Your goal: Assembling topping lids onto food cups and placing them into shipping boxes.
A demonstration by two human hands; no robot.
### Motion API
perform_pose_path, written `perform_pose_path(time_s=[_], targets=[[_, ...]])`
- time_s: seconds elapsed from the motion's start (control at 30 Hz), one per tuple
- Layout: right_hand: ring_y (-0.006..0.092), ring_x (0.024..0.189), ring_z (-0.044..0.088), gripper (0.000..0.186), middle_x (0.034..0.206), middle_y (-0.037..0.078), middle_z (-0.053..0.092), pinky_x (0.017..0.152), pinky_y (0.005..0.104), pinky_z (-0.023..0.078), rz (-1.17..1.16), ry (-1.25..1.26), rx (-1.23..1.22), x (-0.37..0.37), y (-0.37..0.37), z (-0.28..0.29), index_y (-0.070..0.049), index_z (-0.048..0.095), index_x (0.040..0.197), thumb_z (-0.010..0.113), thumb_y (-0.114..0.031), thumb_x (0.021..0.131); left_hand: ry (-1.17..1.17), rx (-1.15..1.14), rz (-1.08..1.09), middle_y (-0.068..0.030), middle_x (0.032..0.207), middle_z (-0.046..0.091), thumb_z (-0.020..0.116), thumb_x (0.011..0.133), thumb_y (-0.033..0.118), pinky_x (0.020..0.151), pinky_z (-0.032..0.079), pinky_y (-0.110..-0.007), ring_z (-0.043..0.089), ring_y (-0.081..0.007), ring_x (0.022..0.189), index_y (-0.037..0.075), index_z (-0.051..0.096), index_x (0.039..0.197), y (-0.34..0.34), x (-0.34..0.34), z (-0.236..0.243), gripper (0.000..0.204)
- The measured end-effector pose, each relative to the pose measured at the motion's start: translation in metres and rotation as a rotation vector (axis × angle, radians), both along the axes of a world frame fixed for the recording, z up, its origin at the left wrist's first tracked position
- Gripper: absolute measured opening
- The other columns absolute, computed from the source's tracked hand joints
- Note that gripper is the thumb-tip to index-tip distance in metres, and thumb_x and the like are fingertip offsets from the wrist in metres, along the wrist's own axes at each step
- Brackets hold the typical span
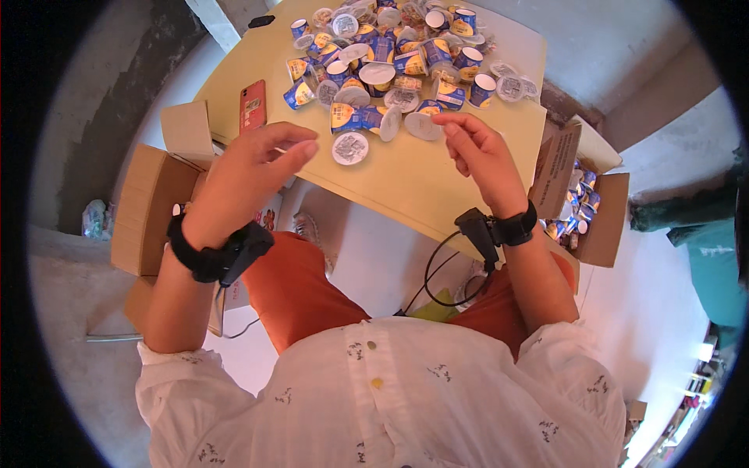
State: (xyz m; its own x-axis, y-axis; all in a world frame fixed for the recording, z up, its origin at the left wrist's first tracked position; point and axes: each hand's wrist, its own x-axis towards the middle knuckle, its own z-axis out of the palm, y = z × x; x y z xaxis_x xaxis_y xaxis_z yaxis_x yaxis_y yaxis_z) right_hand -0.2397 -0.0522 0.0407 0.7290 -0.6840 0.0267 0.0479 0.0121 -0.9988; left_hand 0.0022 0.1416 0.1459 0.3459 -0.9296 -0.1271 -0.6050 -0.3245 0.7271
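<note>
My left hand (261, 160) hovers over the table's near edge, holding nothing, its thumb and fingers apart and loosely curled. Beside its fingertips a round foil-lidded tub (349, 148) lies lid up. My right hand (485, 160) is raised opposite, index finger stretched out and the others partly curled, with nothing visible in it. Its index fingertip comes close to a cup with a pale round lid (424, 126); whether they touch I cannot tell. Between the hands, a blue and yellow cup (373, 118) rests on its side. Behind is a large heap of similar cups (382, 51).
The yellow table (390, 191) spans the space before me. A red phone (253, 105) lies on its left side, a small black object (261, 22) at its far left edge. An open carton (144, 207) stands left; another carton (608, 222) with cups stands right. A black cable (427, 273) hangs by my right wrist.
</note>
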Motion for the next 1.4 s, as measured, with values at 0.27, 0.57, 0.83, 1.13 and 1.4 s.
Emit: perform_pose_path(time_s=[0.27, 0.57, 0.83, 1.13, 1.4], targets=[[0.0035, 0.07, 0.05, 0.026, 0.079, -0.006, 0.057, 0.061, 0.0203, 0.041, -0.128, 0.072, -0.056, -0.016, -0.03, -0.028, -0.008, 0.069, 0.12, 0.061, -0.025, 0.101, 0.185, 0.026, -0.083, -0.002, 0.098, 0.069, 0.064, 0.1, 0.027, 0.08, 0.05, -0.026, 0.06, -0.0092, 0.088, -0.001, 0.069, 0.117, -0.051, -0.037, -0.034, 0.034], [0.0071, 0.076, 0.056, 0.025, 0.081, -0.002, 0.061, 0.069, 0.0246, 0.048, -0.165, 0.16, -0.176, -0.015, -0.054, -0.054, -0.003, 0.068, 0.118, 0.066, -0.018, 0.097, -0.419, -0.367, 0.167, -0.0138, 0.096, 0.069, 0.075, 0.09, 0.022, 0.075, 0.053, -0.036, 0.066, -0.0256, 0.085, 0.0, 0.066, 0.108, -0.129, -0.018, -0.132, 0.031], [0.0205, 0.082, 0.065, 0.034, 0.089, 0.009, 0.067, 0.077, 0.032, 0.054, -0.214, 0.254, -0.473, 0.014, -0.057, -0.069, -0.001, 0.063, 0.116, 0.077, -0.017, 0.089, -0.37, -0.235, 0.192, -0.014, 0.091, 0.065, 0.076, 0.088, 0.023, 0.071, 0.052, -0.038, 0.065, -0.0282, 0.081, 0.002, 0.061, 0.098, -0.139, -0.017, -0.156, 0.028], [0.0211, 0.073, 0.065, 0.024, 0.082, 0.01, 0.067, 0.068, 0.0327, 0.053, -0.221, 0.323, -0.44, 0.039, -0.07, -0.077, -0.001, 0.061, 0.099, 0.076, -0.016, 0.088, -0.372, -0.371, 0.117, -0.0141, 0.103, 0.06, 0.072, 0.089, 0.015, 0.073, 0.05, -0.04, 0.061, -0.0323, 0.087, 0.001, 0.06, 0.087, -0.141, -0.014, -0.16, 0.019], [0.0167, 0.071, 0.062, 0.019, 0.08, 0.008, 0.065, 0.065, 0.0313, 0.049, -0.162, 0.297, -0.4, 0.025, -0.073, -0.075, 0.0, 0.06, 0.095, 0.073, -0.014, 0.092, -0.426, -0.461, 0.125, -0.0169, 0.101, 0.062, 0.07, 0.092, 0.013, 0.072, 0.05, -0.039, 0.061, -0.0328, 0.084, 0.0, 0.06, 0.09, -0.146, -0.003, -0.165, 0.017]])
